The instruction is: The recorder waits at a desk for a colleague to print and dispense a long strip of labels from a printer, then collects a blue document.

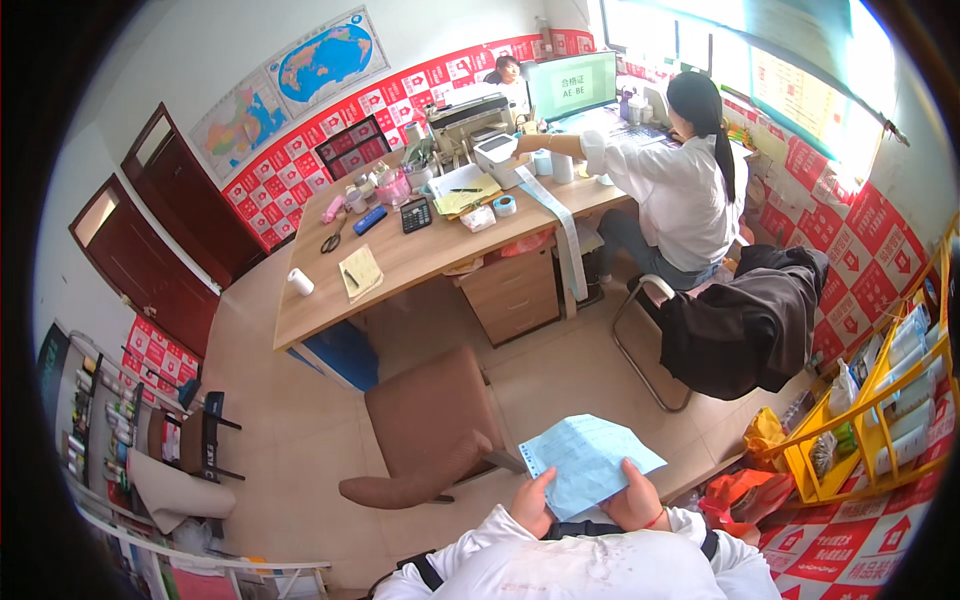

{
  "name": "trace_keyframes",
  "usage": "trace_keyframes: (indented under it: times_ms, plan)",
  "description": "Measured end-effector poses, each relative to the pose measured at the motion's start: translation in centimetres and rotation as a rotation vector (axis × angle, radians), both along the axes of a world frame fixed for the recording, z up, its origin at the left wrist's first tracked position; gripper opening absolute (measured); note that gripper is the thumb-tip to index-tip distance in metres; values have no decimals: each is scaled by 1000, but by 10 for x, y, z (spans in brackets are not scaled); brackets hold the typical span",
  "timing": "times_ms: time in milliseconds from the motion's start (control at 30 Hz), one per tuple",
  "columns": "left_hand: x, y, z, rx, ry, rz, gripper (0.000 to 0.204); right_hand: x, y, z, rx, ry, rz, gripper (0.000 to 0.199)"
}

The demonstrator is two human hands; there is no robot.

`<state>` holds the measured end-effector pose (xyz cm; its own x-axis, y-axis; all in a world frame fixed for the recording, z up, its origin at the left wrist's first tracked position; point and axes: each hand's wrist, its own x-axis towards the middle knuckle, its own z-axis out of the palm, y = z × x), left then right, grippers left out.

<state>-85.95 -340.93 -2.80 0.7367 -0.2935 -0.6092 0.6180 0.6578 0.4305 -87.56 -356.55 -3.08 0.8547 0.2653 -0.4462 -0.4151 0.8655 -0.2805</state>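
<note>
A light blue sheet of paper [583, 462] is held in front of my body at the lower middle. It has a row of punched holes along its left edge and faint writing. My left hand [533, 503] grips its lower left edge, thumb on top. At the lower right edge, my right hand [636, 497] holds it the same way, its thumb lying on the sheet. The fingers of both hands are hidden behind the paper or below it.
A brown chair [425, 415] stands just ahead to the left. Beyond it is a wooden desk [400, 262] with a calculator [416, 215], scissors and a label printer [497, 160]. A person in white [680, 200] sits there, reaching toward the printer. A yellow rack [850, 440] with rolls stands at right.
</note>
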Motion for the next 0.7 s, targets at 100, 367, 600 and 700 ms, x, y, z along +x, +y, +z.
trace_keyframes:
  times_ms: [100, 367, 600, 700]
  plan:
    - [-1, 2, -3, 7, -2, -7, 33, -1, 1, 3, -15, 17, 5, 37]
    - [-2, 1, -8, 3, 13, 10, 33, -3, 1, -7, -31, 6, 20, 40]
    - [-4, 4, -17, -59, 6, 38, 31, -2, 3, -2, -35, -1, 17, 38]
    - [-1, 4, -19, -60, 16, 39, 31, -2, 2, -10, -12, 3, 9, 39]
